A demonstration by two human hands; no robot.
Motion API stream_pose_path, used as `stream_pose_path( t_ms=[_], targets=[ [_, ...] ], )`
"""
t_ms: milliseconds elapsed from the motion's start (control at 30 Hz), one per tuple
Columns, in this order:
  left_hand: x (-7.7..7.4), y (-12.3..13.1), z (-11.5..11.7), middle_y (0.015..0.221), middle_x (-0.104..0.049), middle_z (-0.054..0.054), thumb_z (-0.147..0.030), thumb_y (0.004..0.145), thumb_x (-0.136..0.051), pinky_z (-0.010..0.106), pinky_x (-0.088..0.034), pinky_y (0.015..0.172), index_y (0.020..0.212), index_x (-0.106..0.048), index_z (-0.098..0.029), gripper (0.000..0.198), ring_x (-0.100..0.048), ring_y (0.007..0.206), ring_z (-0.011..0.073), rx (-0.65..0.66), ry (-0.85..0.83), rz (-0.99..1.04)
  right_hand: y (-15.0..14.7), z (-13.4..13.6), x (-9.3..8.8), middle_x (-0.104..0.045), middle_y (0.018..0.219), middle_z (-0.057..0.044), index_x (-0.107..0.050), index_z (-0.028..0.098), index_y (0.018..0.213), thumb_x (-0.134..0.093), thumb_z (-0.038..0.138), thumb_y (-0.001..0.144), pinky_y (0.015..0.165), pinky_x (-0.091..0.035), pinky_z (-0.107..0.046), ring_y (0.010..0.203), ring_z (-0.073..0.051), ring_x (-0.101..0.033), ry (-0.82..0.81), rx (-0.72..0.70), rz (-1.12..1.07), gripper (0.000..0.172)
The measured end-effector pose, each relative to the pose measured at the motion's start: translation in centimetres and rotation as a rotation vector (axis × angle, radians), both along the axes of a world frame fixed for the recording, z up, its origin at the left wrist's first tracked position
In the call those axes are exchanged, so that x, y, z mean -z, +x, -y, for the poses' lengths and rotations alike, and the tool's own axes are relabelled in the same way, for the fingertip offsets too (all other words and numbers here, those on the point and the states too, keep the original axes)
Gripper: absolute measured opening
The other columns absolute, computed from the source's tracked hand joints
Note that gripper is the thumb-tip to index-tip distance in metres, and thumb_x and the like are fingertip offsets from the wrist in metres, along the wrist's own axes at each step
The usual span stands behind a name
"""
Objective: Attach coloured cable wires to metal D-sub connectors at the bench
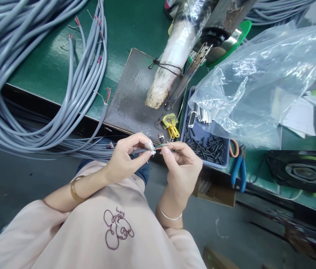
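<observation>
My left hand (128, 155) pinches the end of a grey cable (139, 151) just in front of the bench edge. Thin coloured wires (162, 145) stick out of the cable's stripped end. My right hand (181, 164) is closed on those wires with thumb and forefinger, right next to the left fingertips. Both hands hover over my lap, close to a small yellow clamp (170, 123) on a dark metal plate (131, 93).
A big bundle of grey cables (34, 74) lies on the green bench (135, 22) at left. A blue tray (210, 149) holds small black sleeves and metal connectors, under a clear plastic bag (258, 82). Blue-handled pliers (238, 168) lie beside it. A wrapped soldering stand (174, 56) rises behind.
</observation>
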State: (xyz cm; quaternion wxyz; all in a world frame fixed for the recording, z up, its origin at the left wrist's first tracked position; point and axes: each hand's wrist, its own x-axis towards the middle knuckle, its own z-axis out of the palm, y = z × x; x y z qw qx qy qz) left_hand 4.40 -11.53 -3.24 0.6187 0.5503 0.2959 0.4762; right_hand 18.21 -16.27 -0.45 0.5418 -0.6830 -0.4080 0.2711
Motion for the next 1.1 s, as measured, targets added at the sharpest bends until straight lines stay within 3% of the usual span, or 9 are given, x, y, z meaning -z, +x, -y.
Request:
stream_pose_path(
  t_ms=[333, 567, 900, 1000, 1100],
  targets=[
    [0.2, 0.3, 0.0, 0.085, -0.067, 0.000, -0.007, 0.082, -0.067, 0.016, -0.057, 0.074, 0.091, -0.062, -0.018, 0.015, -0.067, 0.077, 0.0088, -0.063, 0.019, -0.018, -0.7, 0.7, 0.4, -0.065, 0.067, 0.003, -0.074, 0.021, 0.077, -0.073, 0.026, 0.085, 0.047, -0.032, -0.023, 0.050, -0.007, -0.043, 0.076, -0.016, 0.207, 0.009],
    [0.3, 0.4, 0.3, 0.084, -0.066, -0.001, -0.007, 0.082, -0.068, 0.014, -0.057, 0.072, 0.090, -0.062, -0.018, 0.014, -0.066, 0.075, 0.0072, -0.121, 0.074, -0.001, -0.4, 0.2, 0.6, -0.055, 0.055, 0.005, -0.071, 0.021, 0.071, -0.076, 0.033, 0.078, 0.047, -0.035, -0.022, 0.051, -0.009, -0.047, -0.007, 0.025, 0.020, 0.015],
    [0.2, 0.3, 0.4, 0.080, -0.067, 0.001, -0.007, 0.083, -0.066, 0.018, -0.055, 0.068, 0.086, -0.062, -0.018, 0.011, -0.065, 0.074, 0.0096, -0.113, 0.126, -0.007, 0.1, -0.7, 0.4, -0.066, 0.058, 0.005, -0.071, 0.021, 0.067, -0.076, 0.029, 0.074, 0.046, -0.039, -0.019, 0.048, -0.007, -0.052, 0.013, -0.052, -0.117, 0.012],
    [0.2, 0.2, 0.4, 0.083, -0.067, 0.001, -0.009, 0.082, -0.066, 0.018, -0.054, 0.068, 0.088, -0.063, -0.018, 0.012, -0.064, 0.073, 0.0092, -0.049, 0.064, -0.019, 0.1, -0.3, 0.5, -0.067, 0.060, 0.005, -0.072, 0.022, 0.071, -0.074, 0.027, 0.080, 0.046, -0.039, -0.019, 0.048, -0.007, -0.053, 0.048, -0.072, -0.006, 0.010],
    [-0.3, -0.1, -0.3, 0.084, -0.068, 0.001, -0.012, 0.079, -0.068, 0.019, -0.051, 0.064, 0.098, -0.066, -0.017, 0.019, -0.061, 0.068, 0.0084, 0.114, -0.147, -0.040, -0.3, 0.5, 0.4, -0.068, 0.068, 0.005, -0.072, 0.023, 0.081, -0.072, 0.018, 0.086, 0.047, -0.038, -0.020, 0.050, -0.006, -0.052, 0.143, -0.095, 0.342, 0.007]
  ],
)
